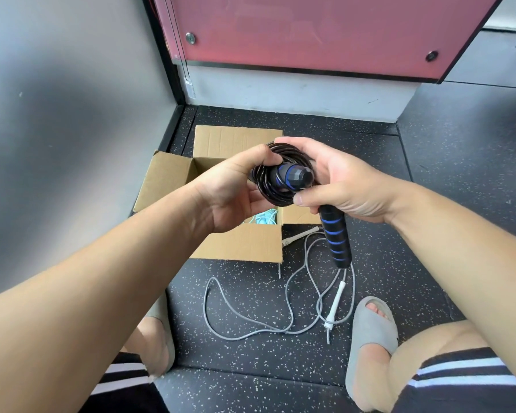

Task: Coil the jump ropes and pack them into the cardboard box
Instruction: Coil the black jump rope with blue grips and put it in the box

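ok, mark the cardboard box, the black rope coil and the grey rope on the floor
cardboard box (pixel 242 242): head view, on the near flap.
black rope coil (pixel 266 191): head view, on the lower-left loops.
grey rope (pixel 336 302): head view, on its white handle.

Your left hand (pixel 231 193) and right hand (pixel 347 189) are bare, and so are both forearms (pixel 81 290). You wear black shorts (pixel 459 391) with white stripes (pixel 459 363) across each leg. On your feet are grey, open-toed slide sandals (pixel 370 327) with thick, rounded straps.
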